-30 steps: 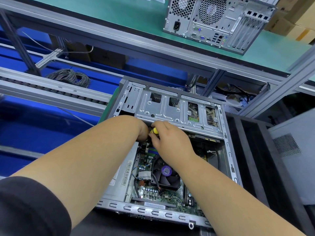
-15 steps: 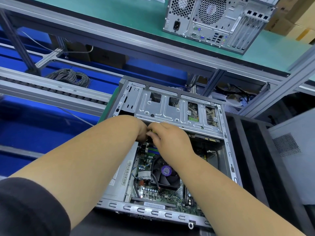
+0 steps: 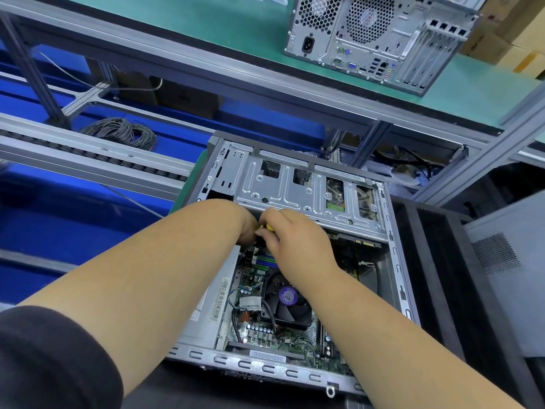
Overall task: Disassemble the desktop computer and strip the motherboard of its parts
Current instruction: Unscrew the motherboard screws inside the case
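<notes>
case (image 3: 392, 261) flat: motherboard (image 3: 265, 335) exposed | right hand (image 3: 298, 240) grips yellow screwdriver (image 3: 269, 227), probably | left hand (image 3: 247, 228) grip hidden, can't tell

At my one o'clock a second computer tower (image 3: 380, 39) stands with its rear ports facing me on the green bench mat (image 3: 206, 19). At ten o'clock a coil of grey cable (image 3: 124, 132) lies on the blue surface (image 3: 59, 225) just beyond the roller rail (image 3: 88, 160). Cardboard boxes (image 3: 513, 39) sit at two o'clock, and a grey perforated panel (image 3: 507, 261) at three.
</notes>
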